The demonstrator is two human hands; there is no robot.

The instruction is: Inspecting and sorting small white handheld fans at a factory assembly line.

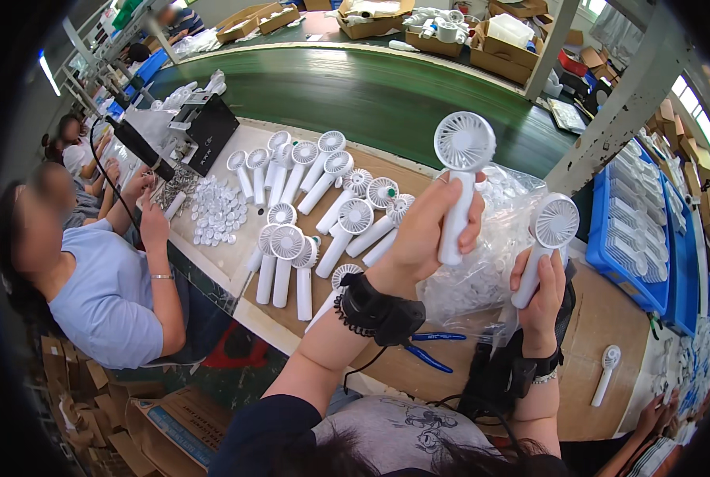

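The left grip [418, 234] was closed around the handle of the first handheld fan [464, 143], with the fingers wrapped and no slack seen. The fan was held nearly upright, its round grille uppermost. The right grip [542, 314] was likewise closed around the handle of the second handheld fan [556, 221], which was held lower and slightly tilted. The two fans were held apart, clear of the surface [593, 318].

The step in hand was judged to be the handling of two fans at once, possibly for inspection or sorting; which of these could not be confirmed. For the next move, a firm hold on both handles was judged to be required, with the grilles kept from knocking together and a clear spot chosen before either fan was released.

Behind and between the hands, a transparent plastic bag [466, 294] of small clear parts was seen. Blue-handled pliers [429, 358] were placed between the forearms. To the left, a group of white fans [355, 216] was laid out, closely spaced, beside a pile of clear discs [212, 211]. To the right, a single fan [611, 358] was set apart, near a blue crate [621, 286]. Beyond, a green conveyor belt [331, 87] was positioned.
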